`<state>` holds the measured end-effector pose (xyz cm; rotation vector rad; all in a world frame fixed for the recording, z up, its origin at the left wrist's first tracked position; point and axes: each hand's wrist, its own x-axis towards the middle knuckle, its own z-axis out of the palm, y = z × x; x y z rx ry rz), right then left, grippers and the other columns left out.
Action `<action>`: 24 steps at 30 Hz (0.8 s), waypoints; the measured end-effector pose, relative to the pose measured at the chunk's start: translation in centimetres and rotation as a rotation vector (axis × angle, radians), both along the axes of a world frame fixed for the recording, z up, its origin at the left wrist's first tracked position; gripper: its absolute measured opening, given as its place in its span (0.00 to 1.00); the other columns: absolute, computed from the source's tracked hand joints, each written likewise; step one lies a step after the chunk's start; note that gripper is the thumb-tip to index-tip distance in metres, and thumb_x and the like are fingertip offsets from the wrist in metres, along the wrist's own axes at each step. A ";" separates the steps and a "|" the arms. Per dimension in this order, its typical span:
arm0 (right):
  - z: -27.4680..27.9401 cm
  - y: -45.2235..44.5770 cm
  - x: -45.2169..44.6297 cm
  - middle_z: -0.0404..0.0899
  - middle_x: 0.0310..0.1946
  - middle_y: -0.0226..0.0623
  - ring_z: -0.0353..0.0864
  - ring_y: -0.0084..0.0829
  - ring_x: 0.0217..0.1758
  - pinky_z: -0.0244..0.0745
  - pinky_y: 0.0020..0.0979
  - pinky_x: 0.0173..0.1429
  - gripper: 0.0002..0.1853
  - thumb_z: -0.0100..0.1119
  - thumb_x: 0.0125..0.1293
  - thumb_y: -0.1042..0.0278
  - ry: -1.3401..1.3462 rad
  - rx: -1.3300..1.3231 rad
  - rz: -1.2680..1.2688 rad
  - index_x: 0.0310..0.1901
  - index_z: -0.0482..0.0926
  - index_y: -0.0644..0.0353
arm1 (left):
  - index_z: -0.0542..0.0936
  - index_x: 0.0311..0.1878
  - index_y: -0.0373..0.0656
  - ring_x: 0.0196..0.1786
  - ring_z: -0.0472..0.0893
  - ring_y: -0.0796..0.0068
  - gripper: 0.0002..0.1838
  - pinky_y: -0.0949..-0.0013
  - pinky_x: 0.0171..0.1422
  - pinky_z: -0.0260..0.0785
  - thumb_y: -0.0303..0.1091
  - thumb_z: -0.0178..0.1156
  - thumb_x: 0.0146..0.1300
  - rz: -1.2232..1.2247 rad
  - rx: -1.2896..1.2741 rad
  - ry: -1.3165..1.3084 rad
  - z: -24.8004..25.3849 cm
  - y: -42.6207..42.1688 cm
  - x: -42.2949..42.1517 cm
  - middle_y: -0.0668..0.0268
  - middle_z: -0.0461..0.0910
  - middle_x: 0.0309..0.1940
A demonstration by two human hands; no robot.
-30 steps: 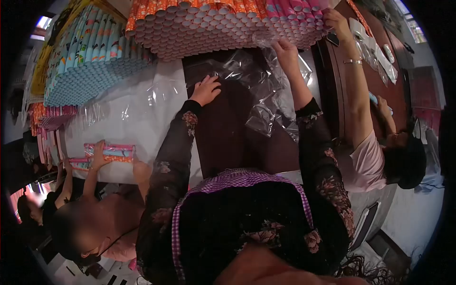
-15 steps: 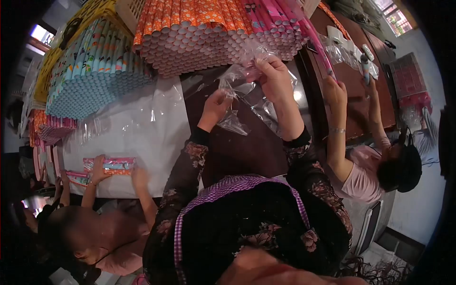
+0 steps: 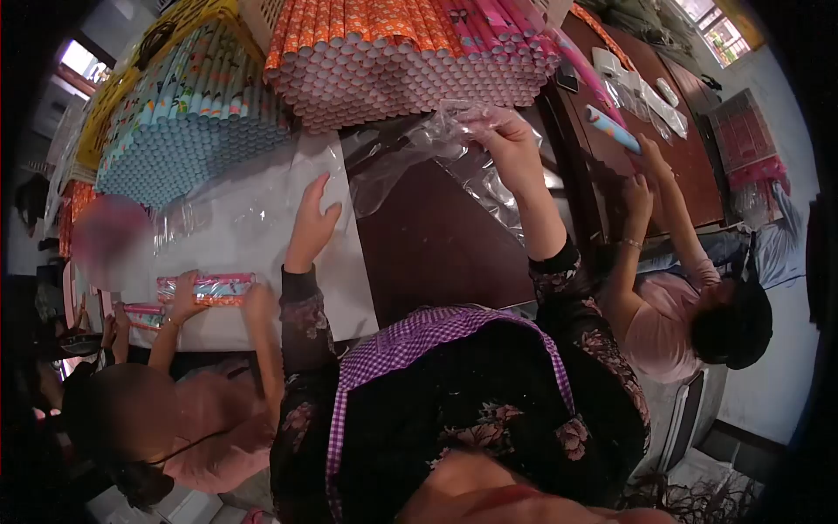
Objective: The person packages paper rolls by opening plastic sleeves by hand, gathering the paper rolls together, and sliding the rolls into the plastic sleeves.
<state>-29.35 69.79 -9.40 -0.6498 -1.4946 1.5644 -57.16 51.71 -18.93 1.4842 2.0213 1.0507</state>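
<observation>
A clear plastic bag (image 3: 393, 166) stretches over the dark counter (image 3: 436, 236), its upper end pinched in the right hand's (image 3: 511, 144) grip, below stacked orange and pink rolls (image 3: 393, 79). The left hand (image 3: 312, 223), thumb and fingers apart, hovers over white sheeting (image 3: 236, 236) near blue rolls (image 3: 188, 157).

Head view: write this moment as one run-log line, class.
left hand: open, by white sheet | right hand: holding clear plastic | beyond: stacked orange rolls, blue rolls
</observation>
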 end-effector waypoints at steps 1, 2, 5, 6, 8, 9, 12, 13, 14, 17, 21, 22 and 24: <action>-0.1 -0.8 -0.3 0.83 0.38 0.33 0.81 0.24 0.39 0.78 0.28 0.46 0.06 0.55 0.67 0.77 -0.055 0.042 -0.016 0.44 0.80 0.64 | 0.68 0.64 0.41 0.59 0.73 0.64 0.25 0.68 0.61 0.65 0.32 0.59 0.64 -0.042 0.180 -0.486 1.8 -0.1 0.4 0.59 0.73 0.58; 0.2 -1.5 -0.5 0.82 0.42 0.30 0.80 0.23 0.44 0.77 0.27 0.49 0.08 0.54 0.67 0.79 -0.061 0.067 0.045 0.45 0.79 0.65 | 0.68 0.64 0.39 0.56 0.73 0.68 0.25 0.68 0.59 0.66 0.33 0.61 0.64 -0.036 0.249 -0.577 3.9 0.0 1.1 0.59 0.73 0.54; -1.3 -3.1 -1.2 0.79 0.50 0.36 0.78 0.26 0.50 0.73 0.24 0.53 0.12 0.54 0.62 0.85 -0.165 0.414 0.123 0.46 0.78 0.64 | 0.69 0.62 0.38 0.52 0.75 0.68 0.25 0.68 0.57 0.67 0.34 0.61 0.64 -0.018 0.433 -0.254 7.7 -0.3 4.1 0.59 0.74 0.53; -1.5 -3.9 -1.2 0.78 0.50 0.37 0.78 0.28 0.50 0.73 0.25 0.54 0.12 0.54 0.62 0.86 -0.238 0.458 0.176 0.46 0.78 0.64 | 0.70 0.61 0.38 0.51 0.75 0.68 0.25 0.68 0.55 0.68 0.35 0.62 0.63 -0.064 0.466 -0.198 9.3 -0.8 5.9 0.58 0.73 0.52; -3.1 -5.8 -1.1 0.78 0.52 0.40 0.78 0.31 0.52 0.72 0.27 0.54 0.12 0.53 0.61 0.86 -0.268 0.546 0.267 0.44 0.79 0.64 | 0.72 0.57 0.38 0.47 0.76 0.65 0.22 0.68 0.50 0.70 0.35 0.63 0.62 -0.137 0.438 -0.163 9.0 -2.0 9.2 0.57 0.74 0.48; -4.1 -6.5 -1.1 0.77 0.53 0.40 0.77 0.31 0.55 0.70 0.29 0.57 0.11 0.52 0.62 0.82 -0.274 0.525 0.305 0.45 0.78 0.65 | 0.74 0.54 0.38 0.44 0.77 0.64 0.20 0.67 0.48 0.71 0.35 0.63 0.60 -0.167 0.379 -0.188 8.2 -2.4 10.2 0.57 0.74 0.46; -7.0 -9.0 -0.3 0.75 0.57 0.42 0.74 0.32 0.59 0.68 0.29 0.60 0.13 0.50 0.63 0.81 -0.322 0.476 0.389 0.48 0.78 0.63 | 0.73 0.40 0.38 0.36 0.78 0.52 0.09 0.59 0.38 0.70 0.30 0.61 0.60 -0.193 0.375 -0.158 1.4 -3.6 11.6 0.56 0.76 0.34; -8.0 -9.6 -0.2 0.74 0.57 0.41 0.75 0.32 0.58 0.69 0.28 0.58 0.14 0.51 0.62 0.82 -0.330 0.471 0.262 0.49 0.78 0.63 | 0.73 0.40 0.38 0.36 0.78 0.52 0.09 0.59 0.38 0.70 0.30 0.61 0.60 -0.173 0.379 -0.152 0.1 -3.8 11.9 0.56 0.76 0.34; -8.9 -10.3 0.0 0.74 0.57 0.41 0.76 0.31 0.56 0.71 0.27 0.56 0.15 0.52 0.61 0.83 -0.340 0.464 0.132 0.50 0.78 0.63 | 0.73 0.38 0.38 0.35 0.78 0.51 0.08 0.57 0.37 0.70 0.30 0.60 0.60 -0.128 0.375 -0.163 -1.1 -4.1 12.3 0.55 0.76 0.33; -10.5 -12.6 0.7 0.74 0.52 0.38 0.74 0.27 0.52 0.70 0.26 0.54 0.20 0.57 0.61 0.78 -0.205 0.173 0.033 0.56 0.72 0.66 | 0.71 0.34 0.38 0.34 0.78 0.50 0.07 0.55 0.34 0.70 0.30 0.58 0.62 0.004 0.348 -0.146 -1.1 -4.9 12.7 0.54 0.76 0.32; -12.1 -14.8 0.1 0.75 0.41 0.32 0.74 0.21 0.42 0.72 0.23 0.47 0.26 0.64 0.61 0.71 -0.189 -0.043 0.099 0.59 0.69 0.68 | 0.70 0.33 0.37 0.33 0.78 0.48 0.08 0.54 0.33 0.70 0.30 0.58 0.60 0.050 0.321 -0.043 -2.3 -4.9 13.5 0.53 0.75 0.30; -12.4 -15.0 -0.2 0.75 0.38 0.30 0.74 0.20 0.39 0.71 0.21 0.45 0.24 0.64 0.62 0.70 -0.247 -0.097 0.092 0.57 0.70 0.67 | 0.69 0.32 0.36 0.33 0.77 0.46 0.09 0.54 0.34 0.68 0.29 0.58 0.60 0.026 0.362 -0.025 -2.6 -4.7 13.9 0.52 0.74 0.30; -12.5 -15.0 -0.4 0.75 0.32 0.26 0.74 0.18 0.36 0.70 0.19 0.43 0.15 0.61 0.64 0.73 -0.222 -0.259 0.072 0.51 0.73 0.67 | 0.68 0.30 0.36 0.32 0.76 0.46 0.09 0.53 0.32 0.67 0.28 0.58 0.59 0.046 0.367 0.007 -2.9 -4.6 14.0 0.52 0.73 0.30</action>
